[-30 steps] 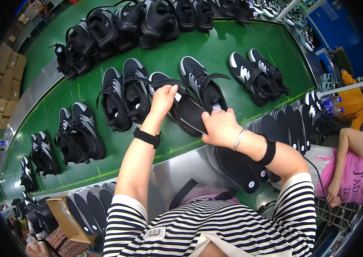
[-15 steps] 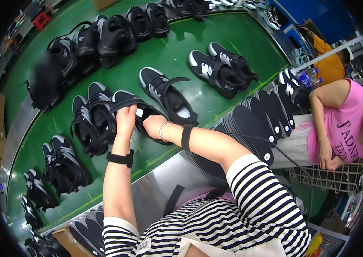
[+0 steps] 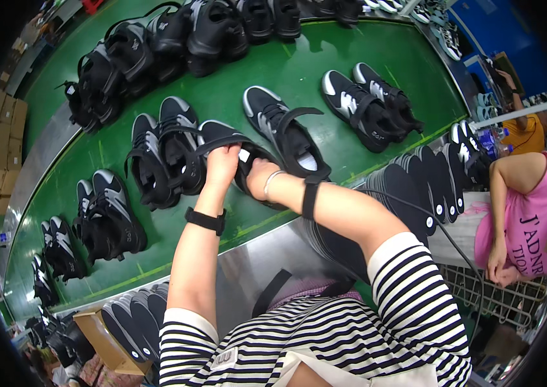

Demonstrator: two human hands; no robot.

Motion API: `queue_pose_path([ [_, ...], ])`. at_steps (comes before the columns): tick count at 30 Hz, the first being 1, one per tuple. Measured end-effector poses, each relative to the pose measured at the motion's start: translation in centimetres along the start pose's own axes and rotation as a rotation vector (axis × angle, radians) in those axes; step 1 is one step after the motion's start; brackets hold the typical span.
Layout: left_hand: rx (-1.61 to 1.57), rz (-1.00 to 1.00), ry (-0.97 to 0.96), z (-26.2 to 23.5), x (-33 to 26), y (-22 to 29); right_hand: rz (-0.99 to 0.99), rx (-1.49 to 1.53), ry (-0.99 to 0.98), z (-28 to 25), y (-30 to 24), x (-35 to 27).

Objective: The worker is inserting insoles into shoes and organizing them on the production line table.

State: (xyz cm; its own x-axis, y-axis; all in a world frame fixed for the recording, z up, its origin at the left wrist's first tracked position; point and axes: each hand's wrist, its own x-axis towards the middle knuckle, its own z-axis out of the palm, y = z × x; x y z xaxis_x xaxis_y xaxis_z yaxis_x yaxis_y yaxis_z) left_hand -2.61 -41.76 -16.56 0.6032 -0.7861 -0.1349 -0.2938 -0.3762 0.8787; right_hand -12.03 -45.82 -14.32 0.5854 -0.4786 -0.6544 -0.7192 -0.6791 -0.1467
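Note:
A black and grey sneaker (image 3: 212,132) lies on the green table surface in front of me, with a black strap across its top. My left hand (image 3: 223,166) is closed on the strap or tongue at the shoe's opening, and a small white label shows beside it. Into the same opening reaches my right hand (image 3: 259,179), its fingers hidden inside the shoe. Just right of it stands another sneaker (image 3: 286,132) with its strap loose and a pale insole showing. A pair of sneakers (image 3: 167,151) stands close on the left.
Stacks of black insoles (image 3: 399,187) line the near right edge, crossed by a black cable. More insoles sit in a cardboard box (image 3: 102,335) at the lower left. Several sneakers (image 3: 215,29) form a far row. A person in a pink shirt (image 3: 525,219) sits at the right.
The view has turned, so the table and shoes appear farther right in the picture. Both hands stay at the same sneaker, the left at its strap and the right in its opening.

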Motion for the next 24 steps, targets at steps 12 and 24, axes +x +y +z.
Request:
queue_pose_path([
  [12,0.095,-0.009,0.017,-0.3,-0.4,0.4,-0.525,-0.518,-0.087,-2.4,1.2,-3.6],
  [24,0.793,0.429,0.384,-8.0,-5.8,1.8,-0.230,-0.204,-0.284,-0.1,3.7,-5.0],
])
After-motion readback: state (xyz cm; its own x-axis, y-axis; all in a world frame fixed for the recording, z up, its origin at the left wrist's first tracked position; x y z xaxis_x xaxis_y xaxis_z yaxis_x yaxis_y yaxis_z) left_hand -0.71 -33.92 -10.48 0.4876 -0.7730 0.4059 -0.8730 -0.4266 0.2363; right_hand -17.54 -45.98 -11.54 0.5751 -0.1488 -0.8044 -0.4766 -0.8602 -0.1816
